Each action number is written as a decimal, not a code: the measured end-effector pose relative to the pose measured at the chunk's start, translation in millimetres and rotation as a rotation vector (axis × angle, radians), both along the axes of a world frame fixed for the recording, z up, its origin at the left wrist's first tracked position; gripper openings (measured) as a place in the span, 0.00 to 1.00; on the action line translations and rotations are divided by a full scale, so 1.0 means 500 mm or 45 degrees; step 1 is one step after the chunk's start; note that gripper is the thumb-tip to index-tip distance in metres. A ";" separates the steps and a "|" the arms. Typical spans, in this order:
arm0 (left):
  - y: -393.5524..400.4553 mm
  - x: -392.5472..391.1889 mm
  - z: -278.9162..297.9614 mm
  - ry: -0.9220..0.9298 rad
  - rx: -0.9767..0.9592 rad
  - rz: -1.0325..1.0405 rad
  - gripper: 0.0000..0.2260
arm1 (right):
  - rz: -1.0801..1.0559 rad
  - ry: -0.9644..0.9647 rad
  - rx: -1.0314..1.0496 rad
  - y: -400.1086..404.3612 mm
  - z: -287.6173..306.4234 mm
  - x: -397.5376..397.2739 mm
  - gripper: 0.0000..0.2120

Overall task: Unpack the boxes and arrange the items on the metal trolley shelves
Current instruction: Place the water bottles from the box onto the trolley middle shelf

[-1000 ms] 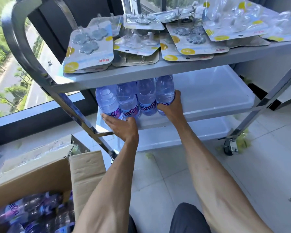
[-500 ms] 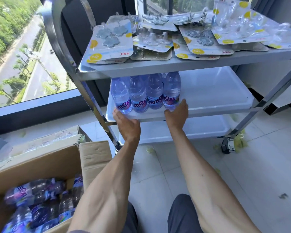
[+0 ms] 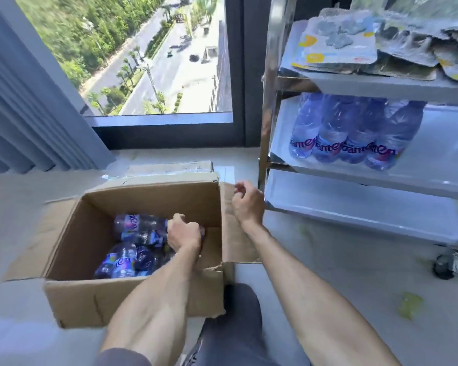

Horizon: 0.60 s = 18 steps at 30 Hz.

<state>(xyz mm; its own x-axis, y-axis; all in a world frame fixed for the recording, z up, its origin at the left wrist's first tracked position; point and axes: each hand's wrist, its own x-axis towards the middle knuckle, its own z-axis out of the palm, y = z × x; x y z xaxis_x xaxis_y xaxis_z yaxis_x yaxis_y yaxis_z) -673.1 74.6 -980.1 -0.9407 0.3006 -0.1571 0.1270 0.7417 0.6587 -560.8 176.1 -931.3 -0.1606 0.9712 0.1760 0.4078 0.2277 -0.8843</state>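
Observation:
An open cardboard box (image 3: 132, 299) stands on the floor at the left, with several blue water bottles (image 3: 122, 260) lying inside. My left hand (image 3: 184, 232) reaches into the box and grips a pack of bottles (image 3: 140, 228) at its right end. My right hand (image 3: 247, 204) hovers loosely curled over the box's right flap (image 3: 236, 241), holding nothing. On the right, the metal trolley (image 3: 271, 101) carries a row of upright bottles (image 3: 341, 138) on its middle shelf and blister packs (image 3: 336, 43) on the top shelf.
The trolley's bottom shelf (image 3: 354, 207) sits just right of the box. A castor wheel (image 3: 444, 265) and green scraps (image 3: 410, 305) lie on the tiled floor. A window (image 3: 148, 56) and grey curtain (image 3: 24, 101) are behind the box. My knee (image 3: 238, 313) is below.
Both hands left the bottles on the middle shelf and swung left to the box. My left hand has taken hold of a bottle pack inside. The view turned left.

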 end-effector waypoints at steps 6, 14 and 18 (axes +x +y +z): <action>-0.049 -0.171 -0.086 -0.147 -0.232 0.108 0.13 | 0.462 -0.422 -0.536 -0.056 -0.112 -0.201 0.15; -0.095 -0.332 -0.233 -0.146 -0.692 0.429 0.23 | 0.777 -1.021 -0.743 -0.079 -0.337 -0.286 0.14; -0.105 -0.382 -0.333 -0.163 -0.889 0.522 0.28 | 0.916 -1.162 -0.653 -0.043 -0.419 -0.326 0.12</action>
